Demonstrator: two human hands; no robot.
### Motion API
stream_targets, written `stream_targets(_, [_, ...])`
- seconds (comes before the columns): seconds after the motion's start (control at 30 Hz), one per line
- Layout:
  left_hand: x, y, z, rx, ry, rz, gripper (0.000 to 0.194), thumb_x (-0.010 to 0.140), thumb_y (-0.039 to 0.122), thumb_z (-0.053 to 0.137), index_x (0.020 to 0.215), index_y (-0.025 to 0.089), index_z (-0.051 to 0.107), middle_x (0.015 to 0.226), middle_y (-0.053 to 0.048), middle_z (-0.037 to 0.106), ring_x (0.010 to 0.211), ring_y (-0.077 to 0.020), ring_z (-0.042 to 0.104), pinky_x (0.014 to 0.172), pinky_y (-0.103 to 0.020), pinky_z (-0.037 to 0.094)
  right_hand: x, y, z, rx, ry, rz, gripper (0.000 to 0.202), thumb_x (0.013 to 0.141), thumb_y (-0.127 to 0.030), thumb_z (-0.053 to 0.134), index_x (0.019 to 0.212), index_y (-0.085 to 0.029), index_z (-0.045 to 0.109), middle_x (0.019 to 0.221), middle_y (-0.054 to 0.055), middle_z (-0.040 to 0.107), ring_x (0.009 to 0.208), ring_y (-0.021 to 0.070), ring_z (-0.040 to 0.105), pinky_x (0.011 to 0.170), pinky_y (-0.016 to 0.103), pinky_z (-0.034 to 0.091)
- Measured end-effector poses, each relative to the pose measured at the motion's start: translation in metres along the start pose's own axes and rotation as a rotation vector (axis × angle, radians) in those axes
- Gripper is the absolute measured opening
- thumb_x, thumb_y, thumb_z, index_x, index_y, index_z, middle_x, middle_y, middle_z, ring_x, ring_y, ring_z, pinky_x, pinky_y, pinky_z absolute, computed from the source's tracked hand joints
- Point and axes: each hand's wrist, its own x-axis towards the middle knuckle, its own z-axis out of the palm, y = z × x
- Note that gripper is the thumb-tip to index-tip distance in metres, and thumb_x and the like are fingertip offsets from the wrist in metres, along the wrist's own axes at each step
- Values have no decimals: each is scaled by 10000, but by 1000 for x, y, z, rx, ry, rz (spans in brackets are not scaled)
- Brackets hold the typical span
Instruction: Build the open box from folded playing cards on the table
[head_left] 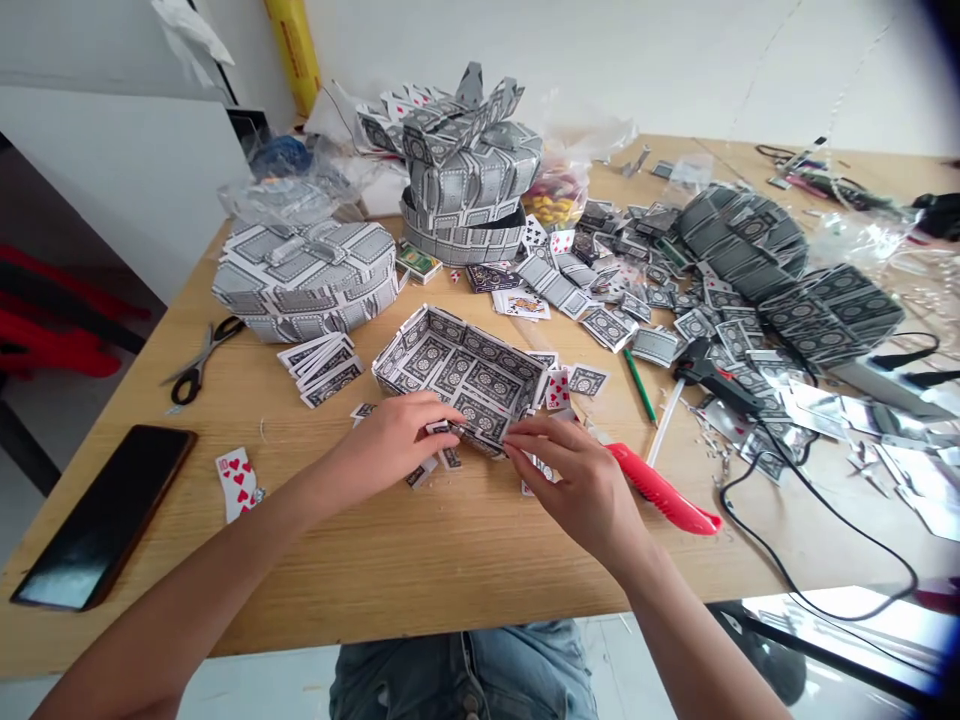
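Observation:
An open box made of folded playing cards (pixel 457 375), patterned black and white, sits on the table in front of me. My left hand (pixel 409 432) is at its near wall, thumb and fingers closed on a small folded playing card (pixel 438 427). At the near right corner of the box, my right hand (pixel 577 470) pinches the rim between thumb and fingertips. Several loose cards lie around and partly under the box. A red-handled cutter (pixel 667 490) rests just right of my right hand.
Scissors (pixel 201 365), a phone (pixel 105 515) and a ten of hearts (pixel 237 484) lie on the left. Behind stand finished card baskets (pixel 307 275). To the right are a green pencil (pixel 640 386), a corded glue gun (pixel 716 380) and heaped folded cards (pixel 645 290).

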Motion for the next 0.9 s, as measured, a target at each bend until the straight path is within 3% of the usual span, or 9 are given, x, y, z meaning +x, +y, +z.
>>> stream_targets(0.17, [12,-6,-33,-272,-21,-170,192,804,363,663,884,199,723,867,-23,679,702,-133,601,591,-234,476,1,-1,-3,37,-16,43,145,914,-186,580,940,-201,721,977,63,708,873,185,667,765,350,542])
stream_targets(0.3, [22,-9,-50,-371,1,-207,189,751,326,700,872,181,710,792,-11,671,662,-115,577,563,-217,452,3,-2,-4,22,-25,36,154,915,-190,573,948,-207,723,975,72,706,873,195,668,757,359,556])
stream_targets(0.43, [29,-16,-42,-343,28,-163,154,782,298,674,877,182,706,794,-9,672,683,-112,576,615,-229,469,4,-1,-5,7,-41,38,160,914,-199,573,951,-220,727,979,70,707,870,199,670,761,369,565])
stream_targets(0.63, [28,-24,-28,-282,-23,-20,86,826,256,653,866,207,711,962,-16,684,910,-149,626,868,-300,479,3,-1,-3,6,-23,56,146,906,-185,585,955,-224,716,988,62,706,874,188,669,759,347,566])
stream_targets(0.9, [24,-31,-24,-246,-74,-26,122,842,307,640,906,232,712,994,-12,695,935,-166,626,872,-308,478,1,0,-4,12,-42,78,127,903,-176,594,956,-215,703,995,54,692,881,178,658,778,335,548])
